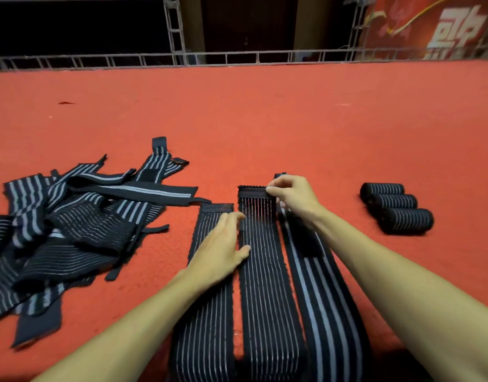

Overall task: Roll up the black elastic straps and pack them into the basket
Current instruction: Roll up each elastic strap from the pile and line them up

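Three black elastic straps with pale stripes lie flat side by side on the red carpet in front of me: a left strap (207,312), a middle strap (264,285) and a right strap (322,299) with wider stripes. My right hand (292,197) pinches the far end of the middle strap. Lying flat with fingers together, my left hand (223,249) presses on the left strap beside the middle one. A loose heap of unrolled straps (71,224) sits to the left. Three rolled straps (397,208) lie in a row at the right. No basket is in view.
Red carpet (264,119) stretches far ahead. A metal truss rail (237,57) runs along its far edge, with an upright truss (176,26) behind. A red banner (435,23) hangs at the back right.
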Demonstrator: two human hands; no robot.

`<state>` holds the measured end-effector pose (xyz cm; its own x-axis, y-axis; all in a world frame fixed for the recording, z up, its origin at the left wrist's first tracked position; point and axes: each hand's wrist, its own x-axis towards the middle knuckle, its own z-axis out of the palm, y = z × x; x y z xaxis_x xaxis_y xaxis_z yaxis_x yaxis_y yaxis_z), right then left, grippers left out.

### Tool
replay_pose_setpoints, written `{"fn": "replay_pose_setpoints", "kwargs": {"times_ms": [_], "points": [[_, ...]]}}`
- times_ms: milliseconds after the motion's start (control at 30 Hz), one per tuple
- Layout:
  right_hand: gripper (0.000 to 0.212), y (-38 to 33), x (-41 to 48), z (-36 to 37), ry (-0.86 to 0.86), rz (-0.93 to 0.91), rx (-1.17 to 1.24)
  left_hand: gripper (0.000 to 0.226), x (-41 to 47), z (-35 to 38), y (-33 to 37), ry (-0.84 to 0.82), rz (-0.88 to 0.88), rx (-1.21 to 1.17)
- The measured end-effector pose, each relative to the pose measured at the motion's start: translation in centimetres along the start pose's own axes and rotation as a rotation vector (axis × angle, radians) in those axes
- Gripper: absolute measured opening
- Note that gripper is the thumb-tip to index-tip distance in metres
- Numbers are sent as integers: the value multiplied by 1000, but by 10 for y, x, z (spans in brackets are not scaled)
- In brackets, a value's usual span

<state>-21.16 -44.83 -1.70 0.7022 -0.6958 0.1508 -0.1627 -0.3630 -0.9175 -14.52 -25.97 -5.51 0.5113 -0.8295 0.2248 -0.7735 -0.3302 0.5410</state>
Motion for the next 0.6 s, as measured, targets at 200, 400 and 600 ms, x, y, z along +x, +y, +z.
{"fn": "replay_pose_setpoints", "kwargs": {"times_ms": [200, 400, 600], "points": [[6, -57, -45, -26, -170, 62, 630, 65, -11, -24, 35, 61, -164, -396], [5, -97, -81, -35, -134, 38, 704, 10, -53, -54, 60, -264, -141, -763], [5, -127, -98, -29, -67, 8, 635, 11, -92, -102, 87, -386, -69, -1090]]}}
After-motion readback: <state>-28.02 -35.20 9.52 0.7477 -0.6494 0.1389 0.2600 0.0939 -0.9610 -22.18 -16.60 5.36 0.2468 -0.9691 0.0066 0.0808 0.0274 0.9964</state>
